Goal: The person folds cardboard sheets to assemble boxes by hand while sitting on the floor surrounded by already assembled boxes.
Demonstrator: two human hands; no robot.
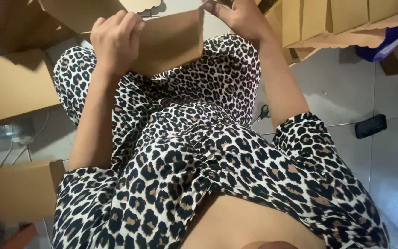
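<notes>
- left hand point(115, 41) clamping the cardboard sheet point(169, 41) over the knee — thumb side hidden
- right hand point(240, 16) pinching its top corner — risking slipping, creasing crooked
- scissors point(264, 112) lying on the floor tiles point(346, 87) beside the leg — snag hazard

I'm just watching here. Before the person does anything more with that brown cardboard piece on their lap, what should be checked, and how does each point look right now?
1. Left hand has a firm hold on the cardboard piece: ok, fingers curl over its left edge.
2. Right hand holds the other side: ok, it grips the top right corner.
3. Cardboard rests steady over the lap: ok, it lies across the knees.
4. Folds and flaps lined up: cannot tell, the far side is hidden.
5. Scissors out of the way: ok, they lie on the floor beside the right arm.
6. Black phone safe from feet: cannot tell, it lies on the tiles to the right.
</notes>
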